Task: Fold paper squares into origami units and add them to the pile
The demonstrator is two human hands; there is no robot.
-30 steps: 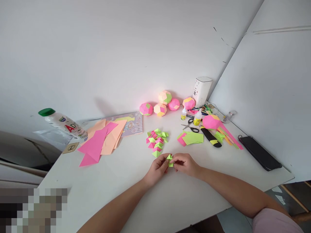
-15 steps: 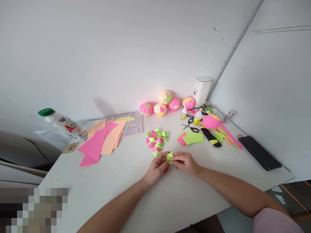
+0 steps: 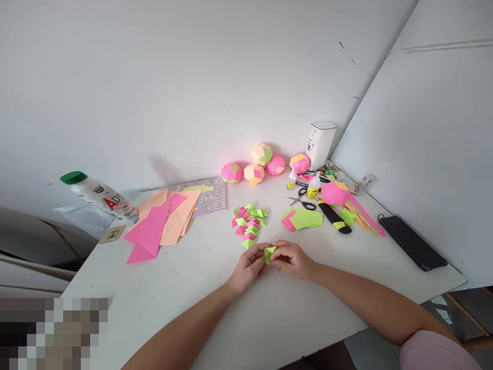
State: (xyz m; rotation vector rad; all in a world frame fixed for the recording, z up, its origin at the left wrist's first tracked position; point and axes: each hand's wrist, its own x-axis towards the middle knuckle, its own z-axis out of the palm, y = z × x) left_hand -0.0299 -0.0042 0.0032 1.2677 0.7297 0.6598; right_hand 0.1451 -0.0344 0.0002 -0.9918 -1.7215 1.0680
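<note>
A small folded piece of lime-green paper [image 3: 269, 254] is pinched between both my hands, over the near middle of the table. My left hand [image 3: 249, 268] grips its left side, fingers curled behind it. On its right side, the fingertips of my right hand [image 3: 293, 261] close on the edge. Just beyond my left hand lies a cluster of pink and green folded paper units [image 3: 249, 224]. Flat green and pink paper pieces [image 3: 306, 219] lie beyond my right hand.
Faceted paper balls [image 3: 254, 173] stand along the wall. Scissors [image 3: 301, 199], glue bottles [image 3: 313, 187] and a black-and-yellow cutter [image 3: 335, 218] are at the right, near a black phone-like case [image 3: 412, 242]. Pink paper sheets [image 3: 152, 231], a notebook [image 3: 217, 198] and a plastic bottle [image 3: 100, 195] occupy the left.
The green paper has changed its shape and tilt between my fingers, its top now a wider triangular flap. My right fingers have shifted slightly on its edge.
</note>
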